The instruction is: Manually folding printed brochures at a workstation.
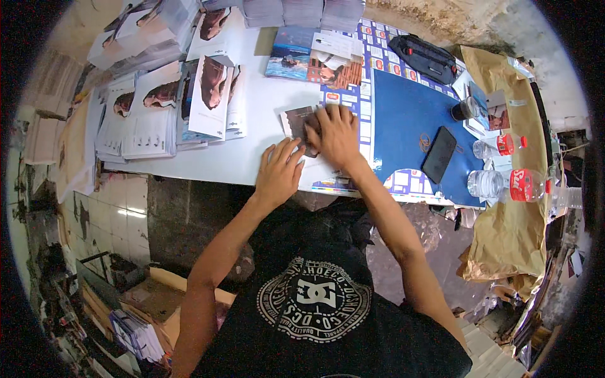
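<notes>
The person's left hand (280, 167) rests at the lower edge of a brown-and-white printed sheet (297, 118); its grip is loose, the fingers slightly spread. The right hand (337, 135) covers the sheet's right side with fingers bent; whether this grip pinches the paper cannot be told. The sheet lies at the front middle of the bench (261, 113). To the left stand stacks of printed folders (148, 116). To the right, on a blue board (400, 120), lies a black phone (440, 154), with two clear bottles (486, 184) beyond.
</notes>
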Available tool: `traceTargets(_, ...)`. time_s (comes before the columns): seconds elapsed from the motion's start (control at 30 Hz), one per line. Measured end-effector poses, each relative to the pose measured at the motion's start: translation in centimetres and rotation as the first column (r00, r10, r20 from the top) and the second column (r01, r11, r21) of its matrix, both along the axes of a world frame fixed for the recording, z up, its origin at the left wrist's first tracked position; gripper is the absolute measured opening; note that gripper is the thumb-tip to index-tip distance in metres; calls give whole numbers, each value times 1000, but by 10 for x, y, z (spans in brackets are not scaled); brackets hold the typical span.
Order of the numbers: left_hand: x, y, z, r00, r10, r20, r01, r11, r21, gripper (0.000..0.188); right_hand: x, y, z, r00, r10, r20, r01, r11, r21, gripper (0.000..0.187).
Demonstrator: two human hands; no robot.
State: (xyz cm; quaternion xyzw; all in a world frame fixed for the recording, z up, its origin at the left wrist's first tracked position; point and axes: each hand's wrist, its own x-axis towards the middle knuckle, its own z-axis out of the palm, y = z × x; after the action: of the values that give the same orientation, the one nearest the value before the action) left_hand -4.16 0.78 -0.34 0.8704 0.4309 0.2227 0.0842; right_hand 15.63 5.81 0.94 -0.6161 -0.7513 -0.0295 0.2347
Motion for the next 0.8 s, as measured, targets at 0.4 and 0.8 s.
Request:
traceTargets(0.4, 4, -1, -1, 1000, 0, 17, 0, 1000, 0, 36, 28, -65, 0, 982, 188, -27, -189, 982, -23, 41)
traceTargets(0.8, 52, -35, 21, 952, -266, -150, 251, 961, -113, 75, 119, -72, -15, 929, -369, -31, 370, 921, 118, 43)
